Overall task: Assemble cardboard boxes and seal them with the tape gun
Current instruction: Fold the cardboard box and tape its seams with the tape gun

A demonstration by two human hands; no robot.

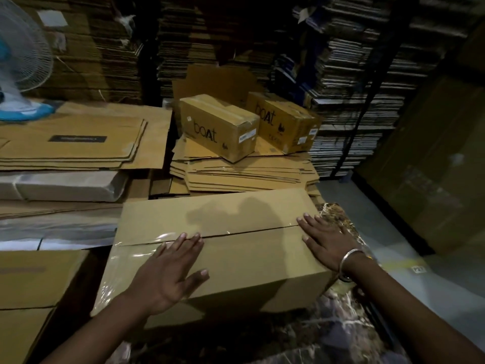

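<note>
Nearest us, our left hand (170,274) lies flat on the box (236,258), fingers straight, their tips at the centre seam (249,231). Our right hand (326,243) presses the box's right end the same way, fingers spread and grasping nothing; a bangle (350,254) sits on that wrist. The box stands closed just before us, its two top flaps meeting along the seam, with clear tape (136,248) shining over the left end and down the side.

We cannot tell whether the tape runs the whole seam; toward the right the gap looks bare. The tape gun is not in view. If we lift our palms before the seam is fully taped, we judge the flaps may spring up, and wrinkled tape on the left may peel.

Beyond the box lies a heap of flat cartons (244,172) bearing two sealed boat boxes (220,127). To the left are more flat sheets (73,140) and a fan (21,56); stacked cardboard (354,74) fills the back.
</note>
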